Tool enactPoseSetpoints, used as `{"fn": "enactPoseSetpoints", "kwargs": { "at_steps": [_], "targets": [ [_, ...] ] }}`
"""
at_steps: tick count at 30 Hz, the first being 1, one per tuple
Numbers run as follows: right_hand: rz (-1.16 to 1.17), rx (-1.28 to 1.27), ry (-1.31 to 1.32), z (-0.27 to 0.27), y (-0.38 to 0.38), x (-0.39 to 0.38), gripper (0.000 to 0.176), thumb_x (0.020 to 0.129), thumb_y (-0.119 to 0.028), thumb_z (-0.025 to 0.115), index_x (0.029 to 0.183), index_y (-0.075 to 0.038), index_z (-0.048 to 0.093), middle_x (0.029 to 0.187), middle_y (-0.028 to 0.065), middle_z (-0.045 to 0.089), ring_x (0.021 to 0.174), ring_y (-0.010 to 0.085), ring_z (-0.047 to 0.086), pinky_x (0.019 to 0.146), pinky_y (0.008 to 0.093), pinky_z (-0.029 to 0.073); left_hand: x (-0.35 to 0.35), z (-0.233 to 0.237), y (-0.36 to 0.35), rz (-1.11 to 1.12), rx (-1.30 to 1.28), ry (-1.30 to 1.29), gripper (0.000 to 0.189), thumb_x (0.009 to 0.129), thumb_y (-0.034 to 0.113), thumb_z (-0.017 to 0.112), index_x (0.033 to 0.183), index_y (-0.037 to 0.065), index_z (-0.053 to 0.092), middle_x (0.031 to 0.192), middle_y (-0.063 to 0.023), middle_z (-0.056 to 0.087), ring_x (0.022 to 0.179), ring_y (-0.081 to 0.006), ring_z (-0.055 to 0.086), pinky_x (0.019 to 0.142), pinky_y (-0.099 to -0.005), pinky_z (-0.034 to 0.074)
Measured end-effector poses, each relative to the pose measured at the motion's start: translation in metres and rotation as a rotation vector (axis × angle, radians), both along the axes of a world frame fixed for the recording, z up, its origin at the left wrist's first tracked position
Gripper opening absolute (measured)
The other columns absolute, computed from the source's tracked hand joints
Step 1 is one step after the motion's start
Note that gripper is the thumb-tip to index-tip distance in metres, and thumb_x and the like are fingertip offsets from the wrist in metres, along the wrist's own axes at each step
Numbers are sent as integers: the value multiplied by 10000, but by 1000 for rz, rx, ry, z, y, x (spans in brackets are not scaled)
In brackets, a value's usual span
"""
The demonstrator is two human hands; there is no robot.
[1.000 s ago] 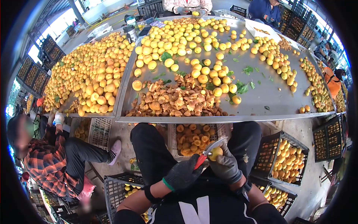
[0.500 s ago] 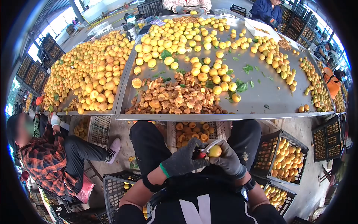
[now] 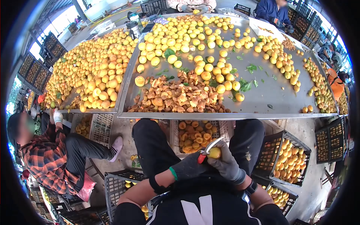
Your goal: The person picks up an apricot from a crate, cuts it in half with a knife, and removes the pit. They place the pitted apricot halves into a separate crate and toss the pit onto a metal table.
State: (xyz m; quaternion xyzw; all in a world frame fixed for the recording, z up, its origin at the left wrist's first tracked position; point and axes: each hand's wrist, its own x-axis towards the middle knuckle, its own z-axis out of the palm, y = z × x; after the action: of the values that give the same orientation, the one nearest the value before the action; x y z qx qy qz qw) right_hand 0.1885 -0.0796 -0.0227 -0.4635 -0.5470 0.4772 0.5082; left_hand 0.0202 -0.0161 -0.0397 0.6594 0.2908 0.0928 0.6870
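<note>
My left hand, in a dark glove with a green cuff, is closed round the red handle of a curved knife. In my gloved right hand is a yellow-orange fruit, and the blade lies along its upper left side. Both hands are close together above my lap. Beyond them, a crate of halved fruit stands between my knees, under the edge of the metal table. A heap of brown pits and scraps lies near that edge, with whole yellow fruit behind it.
Fruit also covers a second table at the left, where a person in a plaid shirt sits. Crates of fruit stand at my right, another crate at my left. Two people sit across the table, near a white tray.
The knife blade has swung upward and more of it shows above the fruit. My left hand has shifted slightly down and left. The camera view has moved slightly.
</note>
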Motion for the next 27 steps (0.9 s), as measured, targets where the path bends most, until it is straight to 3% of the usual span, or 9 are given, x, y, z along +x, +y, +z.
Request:
{"fn": "enactPoseSetpoints", "kwargs": {
  "at_steps": [3,6,11,13,15,17,20,23,27],
  "targets": [
    [-67,81,-219,7,3,0,441,798,-48,676,1162,-43,427,1020,86,496,936,203,509,848,312,418,2,-8,1,48,373,30,452,786,185,692,1140,42,450,923,-189,608,856,-324,633,744,-407,489],
    [-67,125,-417,6,6,-1,444,777,-5,665,1157,-40,440,1029,92,502,954,196,524,846,313,429,-3,-4,4,49,348,231,479,764,208,719,1123,49,444,912,-221,597,847,-382,619,724,-422,490],
    [-124,126,-448,8,12,1,393,802,-33,657,1145,-50,468,1043,92,518,972,203,539,846,320,436,-1,3,14,146,330,99,473,755,182,739,1103,47,448,881,-144,599,804,-267,619,731,-386,496],
    [-44,-189,212,-2,15,13,370,840,-87,647,1161,-70,464,1112,92,522,1024,211,545,893,330,443,3,14,23,234,248,47,441,763,144,732,1092,33,460,917,-116,597,823,-200,608,764,-351,501],
    [-86,-225,425,-5,14,19,378,848,-109,646,1175,-79,460,1143,95,519,1053,216,542,922,341,442,0,31,37,483,-85,45,413,793,123,706,1102,41,444,889,-79,584,805,-139,580,741,-323,502],
    [-66,-283,908,-6,13,27,411,845,-129,654,1200,-93,450,1210,113,509,1117,230,530,978,381,438,-11,40,46,480,-10,-13,405,803,112,691,1111,42,438,888,-73,584,801,-139,583,733,-317,501],
    [-68,-250,896,11,13,22,422,831,-140,673,1189,-93,455,1197,118,521,1092,226,545,950,370,450,-11,37,38,456,158,-134,419,816,85,664,1158,59,423,876,-84,583,761,-159,596,701,-326,503],
    [-105,-88,738,3,17,18,440,794,-140,715,1156,-92,468,1194,116,523,1076,216,550,932,359,455,-6,36,19,279,677,-58,516,790,246,719,1197,87,445,888,-160,625,824,-357,629,639,-393,494],
    [-120,-32,572,14,16,13,461,753,-115,752,1125,-90,482,1157,101,534,1051,203,558,920,347,456,-9,35,1,295,687,123,367,797,202,706,1112,89,555,744,-139,619,647,-338,615,597,-362,495]
  ]
}}
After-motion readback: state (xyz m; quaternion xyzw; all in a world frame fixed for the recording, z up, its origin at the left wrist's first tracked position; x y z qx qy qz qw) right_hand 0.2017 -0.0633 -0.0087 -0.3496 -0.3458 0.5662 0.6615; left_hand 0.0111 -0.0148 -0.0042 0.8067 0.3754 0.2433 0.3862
